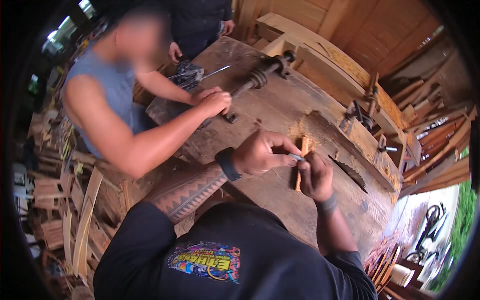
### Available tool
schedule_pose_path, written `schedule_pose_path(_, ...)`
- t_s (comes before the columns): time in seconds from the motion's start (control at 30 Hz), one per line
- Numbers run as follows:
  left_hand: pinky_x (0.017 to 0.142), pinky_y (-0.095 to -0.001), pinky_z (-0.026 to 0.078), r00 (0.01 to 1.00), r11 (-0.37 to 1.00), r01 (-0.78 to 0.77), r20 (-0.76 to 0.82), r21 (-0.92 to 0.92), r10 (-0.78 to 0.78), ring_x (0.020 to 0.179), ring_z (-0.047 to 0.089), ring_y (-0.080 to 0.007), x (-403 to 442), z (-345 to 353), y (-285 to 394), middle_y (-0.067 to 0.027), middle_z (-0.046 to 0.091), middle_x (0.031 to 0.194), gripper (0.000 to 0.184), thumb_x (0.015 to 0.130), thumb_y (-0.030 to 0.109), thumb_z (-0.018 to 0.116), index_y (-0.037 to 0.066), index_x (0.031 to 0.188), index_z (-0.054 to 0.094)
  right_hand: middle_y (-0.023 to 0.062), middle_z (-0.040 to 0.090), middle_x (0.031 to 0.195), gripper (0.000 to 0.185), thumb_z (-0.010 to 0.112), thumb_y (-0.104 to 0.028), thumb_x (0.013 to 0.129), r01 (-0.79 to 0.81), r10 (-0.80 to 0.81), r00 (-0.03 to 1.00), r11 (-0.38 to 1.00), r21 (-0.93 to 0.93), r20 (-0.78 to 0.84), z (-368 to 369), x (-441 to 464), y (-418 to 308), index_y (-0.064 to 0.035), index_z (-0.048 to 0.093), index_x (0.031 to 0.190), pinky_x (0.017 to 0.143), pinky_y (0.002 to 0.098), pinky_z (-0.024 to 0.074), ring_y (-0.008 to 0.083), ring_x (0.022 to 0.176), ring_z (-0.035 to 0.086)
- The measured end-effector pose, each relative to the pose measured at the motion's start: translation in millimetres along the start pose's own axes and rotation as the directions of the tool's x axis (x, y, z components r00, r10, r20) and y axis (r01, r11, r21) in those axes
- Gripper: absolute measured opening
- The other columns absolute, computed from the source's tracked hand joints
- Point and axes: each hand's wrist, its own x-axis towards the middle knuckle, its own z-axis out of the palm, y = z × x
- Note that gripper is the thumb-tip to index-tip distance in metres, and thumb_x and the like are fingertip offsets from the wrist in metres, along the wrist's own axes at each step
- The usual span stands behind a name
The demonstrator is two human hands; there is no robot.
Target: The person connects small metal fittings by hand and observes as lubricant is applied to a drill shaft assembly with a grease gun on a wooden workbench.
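Over the workbench, my left hand (261,152) is closed, its thumb and fingers pinching a small, short grey piece (297,157) too small to identify. My right hand (317,176) is closed at the other end of the same piece, so the two hands almost meet. Below them a narrow light wooden strip (304,145) lies on the bench, partly hidden by my fingers. To the right of my right hand is a toothed saw blade (349,174). Loose sawdust (299,128) is scattered just beyond the strip.
A co-worker's hands (214,101) rest at the near end of a long metal clamp (257,80) on the workbench (280,197). Another person (200,25) stands behind. A dark plank (352,147) and a wooden frame (330,70) line the far side. Timber (82,225) is piled left.
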Motion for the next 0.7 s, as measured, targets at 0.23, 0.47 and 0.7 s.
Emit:
schedule_pose_path(0.23, 0.084, -0.0259, 0.057, 0.992, 0.978, 0.121, 0.048, -0.167, -0.114, 0.096, 0.071, -0.0115, -9, -6, -29, -0.0079, 0.076, 0.105, 0.021, 0.093, 0.005, 0.077, -0.002, 0.113, 0.072, 0.0075, 0.059, 0.069, 0.037, 0.059, -0.034, 0.105, -0.131, 0.128, 0.99, 0.99, 0.049, 0.05, 17, 0, -1, -0.0016, 0.059, 0.087, 0.057, 0.0337, 0.0439, 0.0177, 0.061, 0.057)
schedule_pose_path(0.47, 0.082, -0.0263, 0.056, 0.972, 0.941, 0.236, 0.05, -0.243, -0.231, 0.092, 0.07, -0.0106, -20, -22, -46, -0.0081, 0.076, 0.103, 0.023, 0.094, 0.008, 0.076, -0.002, 0.115, 0.071, 0.0139, 0.062, 0.08, 0.021, 0.072, -0.022, 0.095, 0.101, -0.066, 0.985, 0.969, -0.225, 0.156, 26, 4, 1, -0.0037, 0.062, 0.094, 0.058, 0.0387, 0.0496, 0.0301, 0.069, 0.065)
schedule_pose_path(0.7, 0.066, -0.0247, 0.047, 0.887, 0.874, 0.398, -0.127, -0.279, -0.444, 0.072, 0.057, -0.0048, -29, -16, -55, 0.0005, 0.064, 0.079, 0.04, 0.111, 0.036, 0.05, 0.005, 0.092, 0.066, 0.0105, 0.063, 0.084, 0.021, 0.077, -0.017, 0.089, 0.185, -0.134, 0.978, 0.907, -0.379, 0.158, 48, 3, 16, -0.0067, 0.062, 0.097, 0.06, 0.0434, 0.0512, 0.0337, 0.07, 0.065)
